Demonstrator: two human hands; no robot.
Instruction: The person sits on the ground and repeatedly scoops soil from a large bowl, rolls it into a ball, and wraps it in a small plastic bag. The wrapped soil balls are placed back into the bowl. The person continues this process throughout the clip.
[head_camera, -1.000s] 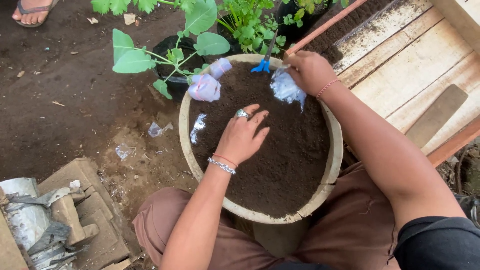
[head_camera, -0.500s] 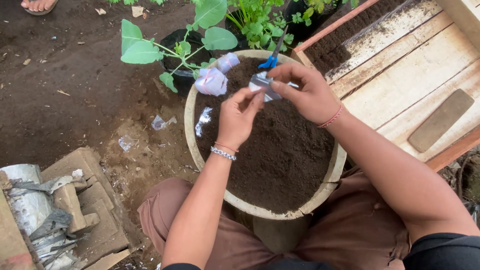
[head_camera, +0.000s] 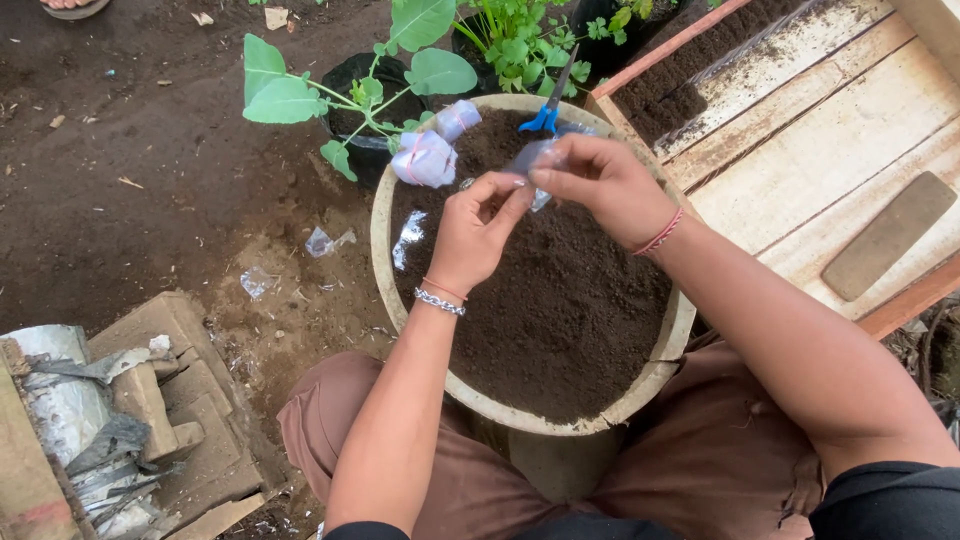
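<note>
plastic bag (head_camera: 530, 160): small, clear and crumpled, with a bluish-white sheen; it was pinched between both hands above the far part of the soil.
grip: fingertips of the left hand (head_camera: 478, 232) held its near edge, fingertips of the right hand (head_camera: 600, 185) its far edge; both were closed on it.
pose: it was held off the soil, slightly stretched between the two hands; its contents could not be told.
position: over the round basin (head_camera: 385, 260) of dark soil, near the basin's far rim.

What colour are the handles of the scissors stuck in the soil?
Blue handles on the scissors, seen clearest in the head view.
</note>
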